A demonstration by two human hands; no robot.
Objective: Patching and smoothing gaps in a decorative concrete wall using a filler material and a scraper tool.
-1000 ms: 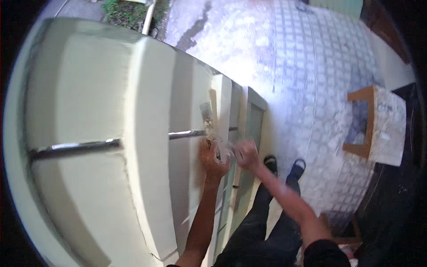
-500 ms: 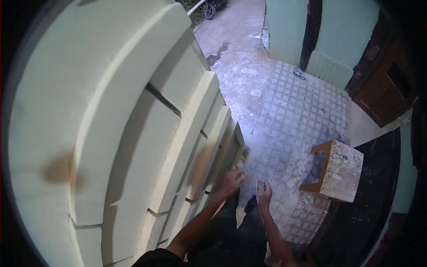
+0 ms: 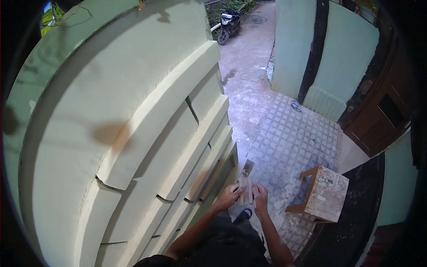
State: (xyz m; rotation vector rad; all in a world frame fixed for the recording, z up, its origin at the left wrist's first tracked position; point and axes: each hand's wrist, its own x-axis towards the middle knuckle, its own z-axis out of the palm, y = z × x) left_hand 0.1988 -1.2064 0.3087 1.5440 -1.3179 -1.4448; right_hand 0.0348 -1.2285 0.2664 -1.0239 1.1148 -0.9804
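In front of my body, beside the lower end of the pale wall, my two hands are close together. My left hand (image 3: pixel 230 196) is closed on what looks like a putty knife (image 3: pixel 247 167), its flat grey blade pointing away from me with brownish residue near its base. Fingers of my right hand (image 3: pixel 259 196) are closed on the edge of a pale flat strip (image 3: pixel 250 192) lying against the putty knife's lower part. Where one piece ends and the other begins is hard to make out between the fingers.
A pale green wall (image 3: pixel 147 40) with raised ledges rises close on my left. A stained wooden stool (image 3: pixel 327 193) stands on the patterned tile floor (image 3: pixel 278 147) to my right. Farther off are a brown door (image 3: pixel 378 113), a crumpled item (image 3: pixel 296 106) and a parked motorbike (image 3: pixel 227 24).
The view has tilted up, showing more of the wall top and the motorbike. My hands have come together, bringing the strip against the putty knife, which was beside the wall.
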